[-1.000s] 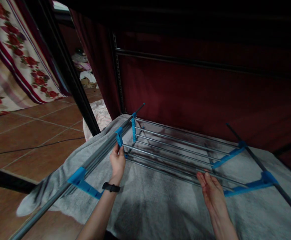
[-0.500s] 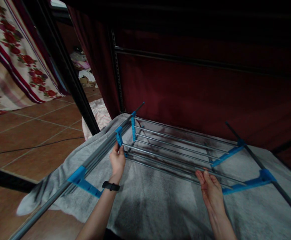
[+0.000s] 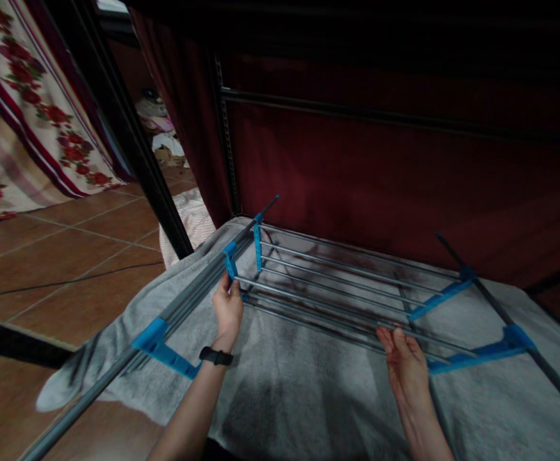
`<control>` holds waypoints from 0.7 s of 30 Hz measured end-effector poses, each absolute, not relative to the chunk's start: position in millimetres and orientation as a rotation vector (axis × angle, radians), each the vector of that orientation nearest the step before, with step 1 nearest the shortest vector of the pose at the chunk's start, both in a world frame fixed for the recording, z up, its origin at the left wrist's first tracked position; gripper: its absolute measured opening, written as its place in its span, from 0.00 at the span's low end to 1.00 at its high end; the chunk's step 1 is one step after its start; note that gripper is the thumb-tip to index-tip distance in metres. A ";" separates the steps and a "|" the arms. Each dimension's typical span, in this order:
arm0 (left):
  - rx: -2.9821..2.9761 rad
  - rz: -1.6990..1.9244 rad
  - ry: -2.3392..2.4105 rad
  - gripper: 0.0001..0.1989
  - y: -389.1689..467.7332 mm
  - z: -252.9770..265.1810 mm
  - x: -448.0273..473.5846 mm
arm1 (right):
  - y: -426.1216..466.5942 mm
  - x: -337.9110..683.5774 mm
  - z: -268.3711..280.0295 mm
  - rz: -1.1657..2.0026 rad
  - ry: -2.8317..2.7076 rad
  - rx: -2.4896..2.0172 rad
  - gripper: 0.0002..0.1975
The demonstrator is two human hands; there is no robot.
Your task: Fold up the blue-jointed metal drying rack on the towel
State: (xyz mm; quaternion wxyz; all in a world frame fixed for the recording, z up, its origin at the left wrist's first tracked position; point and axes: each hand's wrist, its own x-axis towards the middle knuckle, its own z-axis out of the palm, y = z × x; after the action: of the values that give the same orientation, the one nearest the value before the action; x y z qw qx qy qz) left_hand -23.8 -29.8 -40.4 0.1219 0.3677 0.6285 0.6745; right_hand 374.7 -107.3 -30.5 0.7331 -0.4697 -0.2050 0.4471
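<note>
Grey metal-tube rack with blue plastic brackets: probably light, stiff; grip near brackets. Left hand pinches a rod end; right hand, half-curled, holds a rod.

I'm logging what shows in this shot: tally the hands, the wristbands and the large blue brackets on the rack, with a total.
Left hand and right hand: 2
Black wristband: 1
Large blue brackets: 5
Total: 8
</note>
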 end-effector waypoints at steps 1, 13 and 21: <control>1.070 1.969 1.835 0.20 -29.4 -40.9 -23.8 | -107.3 374.8 -31.3 0.980 -0.452 -1.033 0.19; 1.078 1.954 1.833 0.19 -31.2 -39.0 -25.5 | -104.9 372.9 -29.7 0.987 -0.453 -1.026 0.19; 1.077 1.944 1.830 0.22 -31.1 -36.2 -25.9 | -103.0 375.2 -31.2 1.008 -0.452 -1.018 0.20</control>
State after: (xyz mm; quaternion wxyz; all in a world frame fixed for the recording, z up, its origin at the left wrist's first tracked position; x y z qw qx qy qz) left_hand -25.9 -31.1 -36.2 0.1310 0.3710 0.6300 0.6695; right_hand 375.2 -103.0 -31.2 0.7308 -0.4626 -0.2055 0.4579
